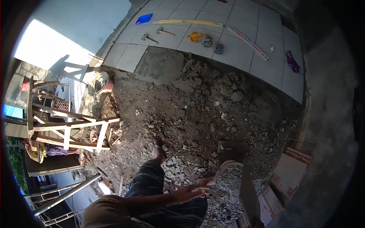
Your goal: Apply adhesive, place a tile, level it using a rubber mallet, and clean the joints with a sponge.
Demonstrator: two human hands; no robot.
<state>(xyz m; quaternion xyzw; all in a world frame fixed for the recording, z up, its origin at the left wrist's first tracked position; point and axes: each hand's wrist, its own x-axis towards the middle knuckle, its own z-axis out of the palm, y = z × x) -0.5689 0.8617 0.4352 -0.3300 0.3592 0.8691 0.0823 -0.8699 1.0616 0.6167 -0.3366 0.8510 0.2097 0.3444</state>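
Note:
My left hand (195,190) reaches across from the lower left and grips the left rim of a round, shallow container (229,178) held over rubble. A dark strip (249,197) rises from the bottom edge to the container's right rim. It may be my right forearm, but no right hand shows clearly. Just beyond the container a flat rectangular float with a handle (232,146) lies on the dirt. My leg in dark patterned trousers ends in a sandalled foot (157,148) on broken stones.
Dirt and rubble (197,102) cover the middle. The far tiled floor (243,57) carries a blue tray (144,18), a long yellow straightedge (188,22), two hammers (149,37), a level (249,42) and cloths. A wooden trestle (68,129) stands left; square tiles (289,171) lie at the lower right.

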